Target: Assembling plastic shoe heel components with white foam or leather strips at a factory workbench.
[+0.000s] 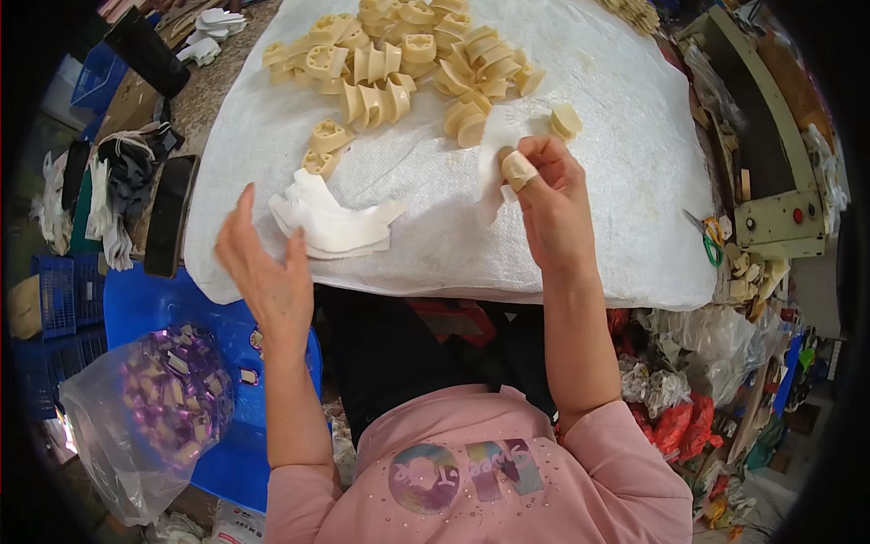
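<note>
My left hand (267,263) is open, fingers spread, just left of a small stack of white curved cut pieces (331,218), which look like paper or thin fabric. My right hand (551,195) pinches a similar white curved piece (494,145), partly blurred. A beige wrapping (518,170) covers the tip of that hand's thumb. Beyond the stack lie a couple of cream curved moulded pieces (326,136) with small holes in their ends. One more cream piece (565,121) rests just past my right hand.
A large heap of cream pieces (376,63) covers the far part of the white woven sheet (625,181). A dark phone (170,216) lies at left, above a blue chair (263,453) holding a bag of purple shiny pieces (177,390). Green-handled scissors (711,243) and a metal frame (779,218) are right.
</note>
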A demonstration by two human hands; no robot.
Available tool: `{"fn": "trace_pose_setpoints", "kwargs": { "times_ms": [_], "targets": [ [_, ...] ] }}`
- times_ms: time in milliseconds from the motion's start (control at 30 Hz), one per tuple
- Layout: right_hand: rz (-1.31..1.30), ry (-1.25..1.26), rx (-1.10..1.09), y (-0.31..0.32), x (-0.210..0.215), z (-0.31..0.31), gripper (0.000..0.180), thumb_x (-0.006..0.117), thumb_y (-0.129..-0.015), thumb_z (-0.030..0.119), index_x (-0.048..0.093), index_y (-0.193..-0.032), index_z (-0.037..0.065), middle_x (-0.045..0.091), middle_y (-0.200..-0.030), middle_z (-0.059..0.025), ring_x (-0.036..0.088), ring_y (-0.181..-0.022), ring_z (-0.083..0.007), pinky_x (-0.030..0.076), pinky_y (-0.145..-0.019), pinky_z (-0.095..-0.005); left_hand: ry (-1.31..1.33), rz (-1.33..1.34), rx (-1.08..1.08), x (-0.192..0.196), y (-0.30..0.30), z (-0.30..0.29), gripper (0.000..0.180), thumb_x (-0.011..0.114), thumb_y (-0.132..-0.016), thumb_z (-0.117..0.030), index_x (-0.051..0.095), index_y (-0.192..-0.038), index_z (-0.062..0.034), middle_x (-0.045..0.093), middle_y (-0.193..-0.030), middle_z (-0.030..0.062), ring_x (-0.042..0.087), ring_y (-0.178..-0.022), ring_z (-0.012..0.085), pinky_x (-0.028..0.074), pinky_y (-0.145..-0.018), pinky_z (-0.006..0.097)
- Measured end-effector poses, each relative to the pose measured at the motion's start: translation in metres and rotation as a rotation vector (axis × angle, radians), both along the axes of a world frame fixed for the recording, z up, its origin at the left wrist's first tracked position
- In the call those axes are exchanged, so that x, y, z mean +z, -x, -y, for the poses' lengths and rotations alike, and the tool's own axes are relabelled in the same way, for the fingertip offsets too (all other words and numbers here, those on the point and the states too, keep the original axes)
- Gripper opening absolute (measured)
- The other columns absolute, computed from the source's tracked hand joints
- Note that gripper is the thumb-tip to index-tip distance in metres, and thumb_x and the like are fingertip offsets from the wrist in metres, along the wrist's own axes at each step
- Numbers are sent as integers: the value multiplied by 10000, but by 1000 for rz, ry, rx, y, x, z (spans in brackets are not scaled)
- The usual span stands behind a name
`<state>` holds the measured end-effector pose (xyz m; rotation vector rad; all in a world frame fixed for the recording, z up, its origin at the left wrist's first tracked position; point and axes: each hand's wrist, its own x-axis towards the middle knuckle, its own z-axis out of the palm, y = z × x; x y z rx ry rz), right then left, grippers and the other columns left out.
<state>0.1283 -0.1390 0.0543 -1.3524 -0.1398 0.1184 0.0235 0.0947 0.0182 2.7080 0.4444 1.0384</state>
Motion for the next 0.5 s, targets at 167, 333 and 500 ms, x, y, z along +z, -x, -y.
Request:
{"fn": "trace_pose_setpoints", "kwargs": {
  "times_ms": [167,333,500],
  "targets": [
    [84,110,181,17,-6,-4,93,622,-808,63,566,-877,35,570,-836,-5,518,-788,-104,410,-732,-268,465,-94,-448,30,1,46,381,621,-770,-30,561,-1145,-17,577,-1030,125,544,-893,280,436,-785,360],
    [299,168,543,21,-4,0,157,642,-775,102,588,-912,49,557,-940,-40,498,-940,-185,384,-828,-309,701,-130,-811,15,-8,79,196,579,-861,-74,622,-1031,15,601,-924,168,588,-733,285,469,-678,330],
    [284,627,-188,-52,-11,59,286,565,-862,127,614,-1138,70,594,-1018,-96,567,-858,-166,484,-727,-280,1185,-215,-687,7,-4,85,287,472,-967,-183,615,-1100,27,489,-671,1,399,-586,78,319,-532,224]
  ]
}}
